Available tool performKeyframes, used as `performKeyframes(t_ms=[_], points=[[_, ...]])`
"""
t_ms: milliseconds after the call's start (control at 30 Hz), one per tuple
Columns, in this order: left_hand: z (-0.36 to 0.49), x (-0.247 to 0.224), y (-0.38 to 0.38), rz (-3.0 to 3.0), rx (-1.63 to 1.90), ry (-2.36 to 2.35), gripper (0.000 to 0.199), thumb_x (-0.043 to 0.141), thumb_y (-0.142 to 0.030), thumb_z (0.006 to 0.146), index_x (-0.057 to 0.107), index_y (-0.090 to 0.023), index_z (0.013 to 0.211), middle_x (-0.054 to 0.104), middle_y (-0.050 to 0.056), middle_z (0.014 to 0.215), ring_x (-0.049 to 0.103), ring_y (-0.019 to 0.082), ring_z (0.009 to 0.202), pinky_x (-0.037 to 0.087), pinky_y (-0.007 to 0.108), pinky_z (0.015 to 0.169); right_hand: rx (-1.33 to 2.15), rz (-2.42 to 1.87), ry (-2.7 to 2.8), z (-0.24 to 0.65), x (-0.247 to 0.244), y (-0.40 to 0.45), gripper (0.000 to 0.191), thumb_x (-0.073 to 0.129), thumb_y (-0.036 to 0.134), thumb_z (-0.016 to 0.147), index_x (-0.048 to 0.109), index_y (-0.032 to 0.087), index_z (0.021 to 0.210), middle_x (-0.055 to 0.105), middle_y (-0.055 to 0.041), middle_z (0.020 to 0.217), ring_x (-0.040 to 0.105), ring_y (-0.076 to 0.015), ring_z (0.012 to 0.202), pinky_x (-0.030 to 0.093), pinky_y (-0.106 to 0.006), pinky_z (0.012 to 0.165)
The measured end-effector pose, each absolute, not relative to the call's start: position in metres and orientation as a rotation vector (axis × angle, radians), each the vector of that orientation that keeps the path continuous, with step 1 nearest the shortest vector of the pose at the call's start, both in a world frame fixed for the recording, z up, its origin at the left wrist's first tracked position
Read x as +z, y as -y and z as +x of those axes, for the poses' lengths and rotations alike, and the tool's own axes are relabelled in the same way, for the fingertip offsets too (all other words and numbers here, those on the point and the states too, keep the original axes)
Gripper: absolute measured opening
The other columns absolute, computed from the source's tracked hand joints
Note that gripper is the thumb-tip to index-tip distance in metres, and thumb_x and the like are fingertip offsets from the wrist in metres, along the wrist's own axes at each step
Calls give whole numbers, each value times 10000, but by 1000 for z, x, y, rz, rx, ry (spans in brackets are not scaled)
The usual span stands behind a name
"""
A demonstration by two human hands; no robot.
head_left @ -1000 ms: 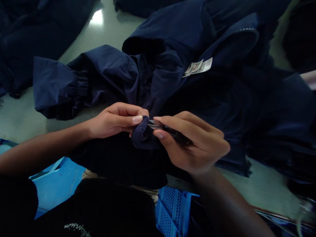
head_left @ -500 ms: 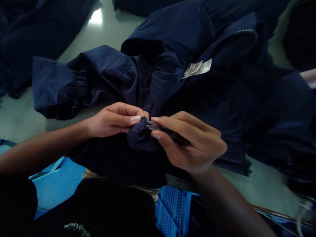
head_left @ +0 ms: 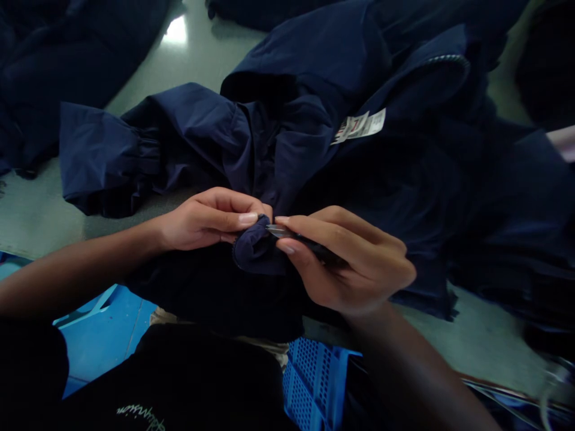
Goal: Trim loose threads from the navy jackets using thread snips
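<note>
Inspection at the navy nylon jacket point(head_left: 287, 120), which lies bunched on a pale green bench point(head_left: 40, 221), serves as the reference point. A rolled fold of dark navy fabric point(head_left: 256, 248) stands at the jacket's near edge, toward the person. The left hand point(head_left: 206, 220) is at the fold's left side, its fingers point(head_left: 247, 218) set narrow and pinching the fold. The right hand point(head_left: 354, 260) is at the fold's right side, its fingers point(head_left: 305, 230) set narrow around small thread snips point(head_left: 296, 236) with silver blades and a dark handle. The blade tips are at the fold's upper edge; contact cannot be confirmed at this resolution. A white printed tag point(head_left: 359, 127) lies on the jacket, beyond the hands. A blue perforated plastic crate point(head_left: 309, 383) sits on the near side of the jacket, below the hands. Another dark navy garment point(head_left: 54, 54) lies beyond the jacket to the left.
</note>
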State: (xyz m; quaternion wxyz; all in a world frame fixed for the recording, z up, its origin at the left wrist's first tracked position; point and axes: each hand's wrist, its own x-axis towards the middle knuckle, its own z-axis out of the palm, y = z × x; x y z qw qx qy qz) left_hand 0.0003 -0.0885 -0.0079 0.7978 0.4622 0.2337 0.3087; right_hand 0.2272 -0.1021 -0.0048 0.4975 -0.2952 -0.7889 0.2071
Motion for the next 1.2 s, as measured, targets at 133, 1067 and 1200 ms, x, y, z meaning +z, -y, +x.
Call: performKeyframes(t_ms=[133,1067,1200], points=[[0,-10,89,982,663,-484,298,711,-410,933,672,-146,800,533,50,810,505,140,751,436,277,656,483,-695,1906,226,-3,102,381,855,126,814,794,305,1145,799,-14,867,698,-160,614,582,-304,481],[1,-11,91,964,715,-455,267,718,-364,965,719,-136,824,610,51,862,594,113,748,506,244,686,331,-728,1936,225,0,105,361,860,111,800,789,303,1097,792,-3,808,696,-168,595,547,-302,444],[1,-10,91,960,719,-454,262,713,-356,966,713,-137,821,594,46,858,586,107,741,496,236,669,402,-764,1899,224,3,107,330,846,101,817,795,292,1081,795,-14,820,706,-174,611,555,-315,465]])
